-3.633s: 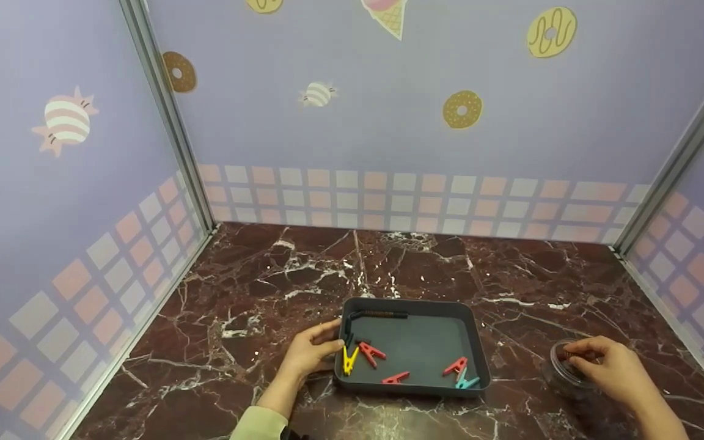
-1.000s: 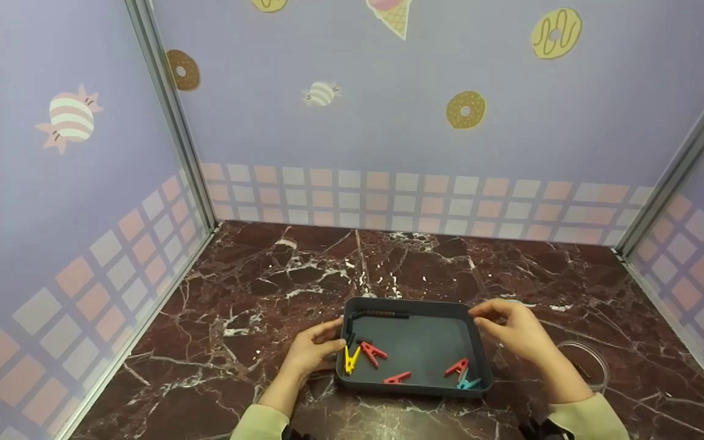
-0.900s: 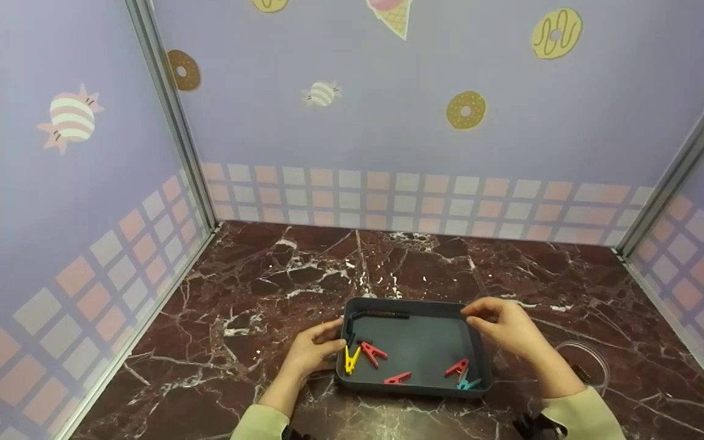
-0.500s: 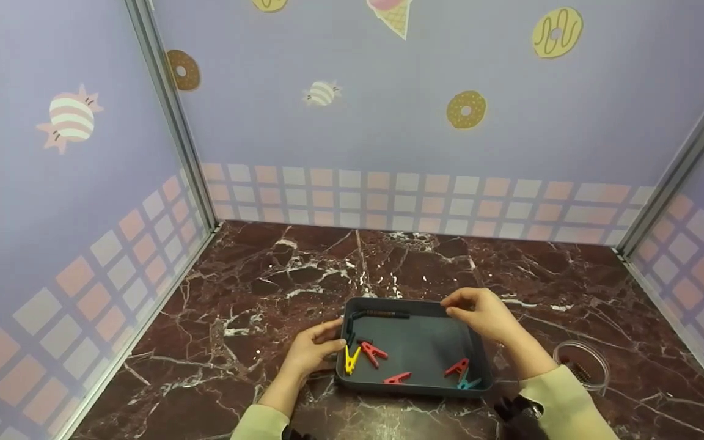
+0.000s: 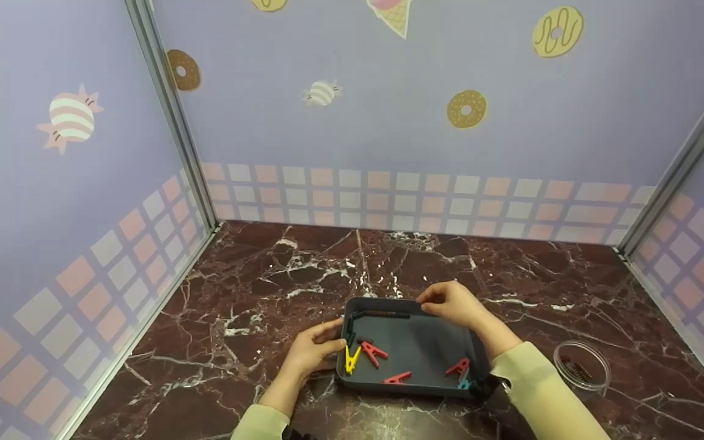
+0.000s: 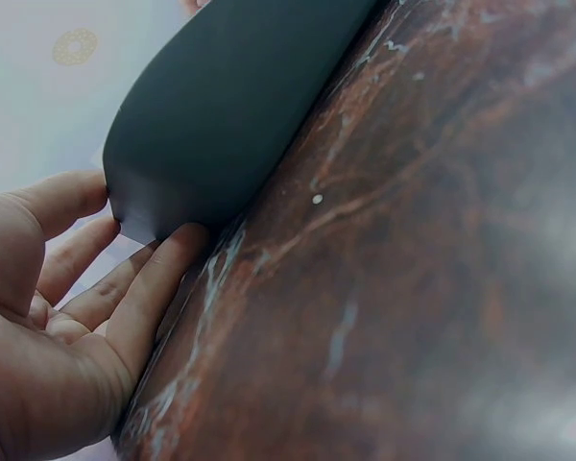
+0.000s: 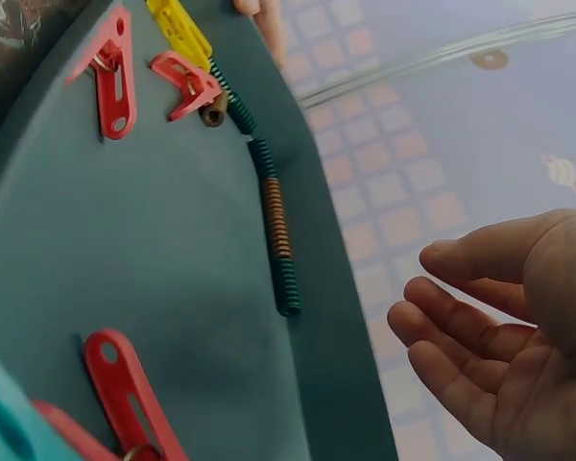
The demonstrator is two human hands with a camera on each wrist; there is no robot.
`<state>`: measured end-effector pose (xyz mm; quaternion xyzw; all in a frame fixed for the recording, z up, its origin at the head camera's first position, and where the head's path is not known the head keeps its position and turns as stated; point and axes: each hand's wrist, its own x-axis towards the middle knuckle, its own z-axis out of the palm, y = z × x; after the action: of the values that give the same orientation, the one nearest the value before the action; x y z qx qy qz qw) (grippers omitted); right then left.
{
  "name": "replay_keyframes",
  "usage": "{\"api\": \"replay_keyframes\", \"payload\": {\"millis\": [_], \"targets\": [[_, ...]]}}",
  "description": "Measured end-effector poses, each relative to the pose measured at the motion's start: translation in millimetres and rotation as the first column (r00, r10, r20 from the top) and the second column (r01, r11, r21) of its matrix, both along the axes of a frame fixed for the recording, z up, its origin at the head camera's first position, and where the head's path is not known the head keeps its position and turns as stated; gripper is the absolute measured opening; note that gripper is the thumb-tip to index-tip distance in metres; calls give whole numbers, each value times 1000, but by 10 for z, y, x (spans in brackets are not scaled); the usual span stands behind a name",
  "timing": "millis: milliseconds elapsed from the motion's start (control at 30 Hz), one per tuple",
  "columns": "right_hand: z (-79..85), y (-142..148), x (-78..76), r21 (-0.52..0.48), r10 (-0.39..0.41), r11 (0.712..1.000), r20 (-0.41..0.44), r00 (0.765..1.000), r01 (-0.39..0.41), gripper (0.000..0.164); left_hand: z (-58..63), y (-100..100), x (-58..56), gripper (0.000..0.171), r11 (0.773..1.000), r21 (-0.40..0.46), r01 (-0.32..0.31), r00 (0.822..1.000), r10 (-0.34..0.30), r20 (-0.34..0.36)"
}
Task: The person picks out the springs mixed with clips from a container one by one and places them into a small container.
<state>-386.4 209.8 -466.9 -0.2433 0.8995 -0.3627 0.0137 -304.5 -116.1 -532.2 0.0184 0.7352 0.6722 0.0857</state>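
Note:
A dark grey tray (image 5: 413, 389) holds red clips (image 5: 371, 352), a yellow clip (image 5: 351, 359) and a teal clip (image 5: 464, 384). Ribbed spring-like pieces (image 7: 276, 216), dark green and brown, lie end to end along its far wall. My left hand (image 5: 310, 351) holds the tray at its left side, thumb at the rim and fingers against the outside; the left wrist view shows fingertips low on the tray wall (image 6: 211, 125). Over the far rim hovers my right hand (image 5: 453, 302), close to the end of that row. Its fingers are loosely bent, with nothing visible between them.
A round clear jar (image 5: 605, 366) with brown ribbed pieces inside stands right of the tray, beside my right sleeve (image 5: 535, 382). The table (image 5: 254, 275) is dark red marble. Printed lilac panels (image 5: 388, 140) enclose it at the back and sides.
My right hand has left the jar, crossed to the tray and moved leftward along its far rim. My left hand stays on the tray's left side; the clips and ribbed row look unmoved.

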Motion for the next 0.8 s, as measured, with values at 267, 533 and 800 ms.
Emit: {"api": "replay_keyframes", "payload": {"millis": [267,533,800], "targets": [[-31,-138,-104,85,62,994,48,997,-66,16,-14,-2,8,58,999,45,12,1000,-12,8],[-51,-228,-123,148,103,982,115,988,-119,20,-24,-8,0,57,999,35,9,1000,-10,14],[-91,-308,-128,206,116,969,110,987,-137,23,-19,-12,-7,57,1000,-17,-2,1000,2,-10]]}}
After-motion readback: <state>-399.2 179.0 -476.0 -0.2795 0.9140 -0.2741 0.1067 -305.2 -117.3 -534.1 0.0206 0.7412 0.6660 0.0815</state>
